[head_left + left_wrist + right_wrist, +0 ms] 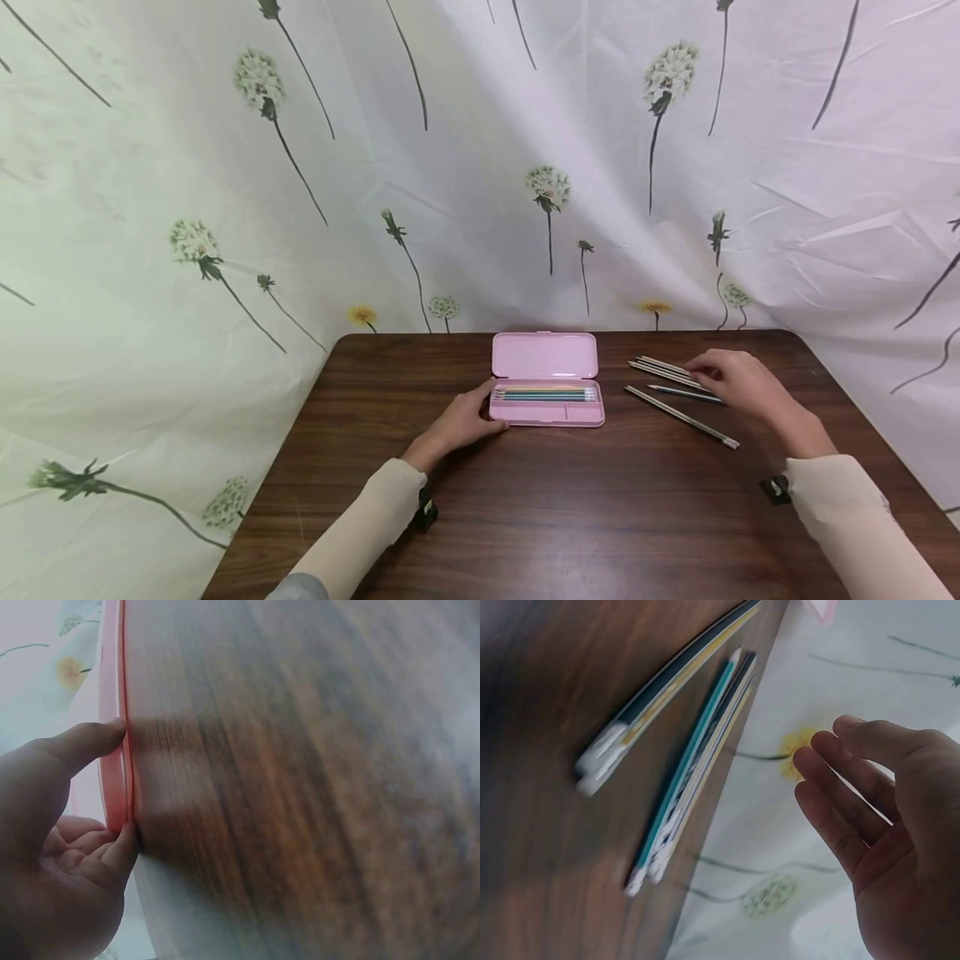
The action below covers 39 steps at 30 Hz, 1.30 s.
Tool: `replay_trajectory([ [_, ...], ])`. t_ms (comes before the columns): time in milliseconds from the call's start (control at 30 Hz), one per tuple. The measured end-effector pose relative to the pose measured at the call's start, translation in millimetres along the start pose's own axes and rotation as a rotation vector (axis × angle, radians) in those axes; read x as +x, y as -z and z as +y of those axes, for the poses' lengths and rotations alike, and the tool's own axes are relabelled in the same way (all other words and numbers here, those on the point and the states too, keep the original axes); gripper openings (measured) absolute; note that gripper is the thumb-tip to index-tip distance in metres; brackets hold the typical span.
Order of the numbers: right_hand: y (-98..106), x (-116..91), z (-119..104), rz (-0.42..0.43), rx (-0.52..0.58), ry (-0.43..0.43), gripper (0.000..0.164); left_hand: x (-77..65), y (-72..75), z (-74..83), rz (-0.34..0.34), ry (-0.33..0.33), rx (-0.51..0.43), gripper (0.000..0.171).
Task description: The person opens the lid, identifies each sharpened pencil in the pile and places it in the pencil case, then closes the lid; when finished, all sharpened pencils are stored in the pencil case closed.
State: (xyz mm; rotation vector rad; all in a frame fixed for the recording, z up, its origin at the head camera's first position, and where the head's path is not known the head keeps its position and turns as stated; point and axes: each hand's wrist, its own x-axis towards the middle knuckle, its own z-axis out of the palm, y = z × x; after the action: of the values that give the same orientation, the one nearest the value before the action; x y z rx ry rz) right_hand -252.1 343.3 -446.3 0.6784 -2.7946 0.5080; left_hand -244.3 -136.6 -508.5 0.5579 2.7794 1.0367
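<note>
A pink pencil case [584, 412] lies with its lid [544, 356] raised at the back. Several pencils [543, 394] lie side by side in its long compartment. My left hand [459, 422] holds the case's left end, the thumb at the front corner and the fingers round the side; the left wrist view shows them on the case wall [112, 787]. Over the loose pencils [663, 372] at the right is my right hand [738, 383], its fingers slightly bent. Nothing is between those fingers in the right wrist view. A teal pencil [679, 780] lies beside that group.
Nearer the front, a pair of pencils [681, 416] lies slanted on the dark wooden table [555, 508]. Behind the table's back edge hangs a white cloth [480, 208] printed with dandelions.
</note>
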Motion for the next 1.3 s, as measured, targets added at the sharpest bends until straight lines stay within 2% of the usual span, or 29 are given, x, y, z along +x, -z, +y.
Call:
replay_trajectory([
  [300, -1.8, -26.6, 27.6, 0.029, -0.015, -0.049, 0.014, -0.7, -0.7, -1.2, 0.001, 0.011, -0.008, 0.089],
  [467, -4.2, -40.7, 40.8, -0.009, -0.005, -0.135, 0.015, -1.2, -1.0, -2.6, -0.002, 0.012, -0.013, 0.089],
  [633, -9.8, -52.5, 52.0, -0.032, -0.008, -0.153, 0.012, -1.3, -0.5, -2.5, -0.008, 0.012, -0.009, 0.09],
  [900, -15.9, -60.3, 59.1, -0.043, -0.005, -0.172, 0.01, 1.6, 0.5, -3.2, -0.005, 0.002, -0.003, 0.089],
  [1100, -21.0, -63.6, 61.3, -0.008, -0.008, -0.173, 0.009, 1.7, -0.3, -4.2, -0.01, 0.001, 0.002, 0.09],
  [1300, -23.9, -64.6, 63.7, -0.04, -0.004, -0.182, 0.008, 1.9, -0.8, -5.0, -0.007, 0.0, -0.005, 0.089],
])
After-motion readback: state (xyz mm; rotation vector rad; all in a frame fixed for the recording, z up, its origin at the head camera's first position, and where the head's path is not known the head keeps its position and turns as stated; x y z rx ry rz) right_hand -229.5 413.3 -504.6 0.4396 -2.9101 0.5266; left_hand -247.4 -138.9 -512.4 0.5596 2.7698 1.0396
